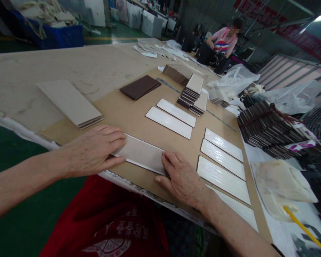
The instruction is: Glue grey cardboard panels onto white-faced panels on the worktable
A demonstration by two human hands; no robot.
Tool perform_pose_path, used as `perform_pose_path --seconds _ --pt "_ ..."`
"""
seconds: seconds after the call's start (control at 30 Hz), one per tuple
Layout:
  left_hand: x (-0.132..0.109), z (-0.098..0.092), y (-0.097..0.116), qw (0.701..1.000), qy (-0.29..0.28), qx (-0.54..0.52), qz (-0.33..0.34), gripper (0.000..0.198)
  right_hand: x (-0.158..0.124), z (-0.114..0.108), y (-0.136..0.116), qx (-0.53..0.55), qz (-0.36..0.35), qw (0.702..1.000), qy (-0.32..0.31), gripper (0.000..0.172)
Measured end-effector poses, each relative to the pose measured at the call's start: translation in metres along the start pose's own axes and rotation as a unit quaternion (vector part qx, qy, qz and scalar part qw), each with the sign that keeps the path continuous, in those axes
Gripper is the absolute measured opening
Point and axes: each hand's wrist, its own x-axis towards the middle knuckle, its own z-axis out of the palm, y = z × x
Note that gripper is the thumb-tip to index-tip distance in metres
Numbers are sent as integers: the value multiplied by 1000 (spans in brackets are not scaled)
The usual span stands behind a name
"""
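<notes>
A beige rectangular panel (145, 152) with a thin white edge lies near the table's front edge. My left hand (96, 151) grips its left end, thumb along the near side and fingers over the far side. At the right end, my right hand (178, 175) holds it the same way. Beyond it lie two glossy white strips (168, 122), and to the right several more white strips (223, 178) lie in a column. A stack of beige panels (71, 103) sits behind my left hand, and dark brown panels (139, 86) lie farther back.
Small stacked pieces (194, 92) stand at the back of the brown board (117, 114). Bundled dark panels (267, 125) and plastic bags are at the right, near a translucent container (282, 185) with a yellow-handled tool (305, 228). A person (224, 41) works at the far end.
</notes>
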Motion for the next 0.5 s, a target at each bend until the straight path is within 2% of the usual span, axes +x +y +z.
perform_pose_path --seconds 0.17,0.37,0.5 --pt "0 5 18 995 -14 96 11 70 6 1 -12 -31 10 999 7 70" --pt "-11 11 16 993 -7 117 -8 70 -29 11 3 -60 40 997 6 71" --pt "-15 20 8 995 15 95 2 65 -55 2 23 -76 58 995 14 60"
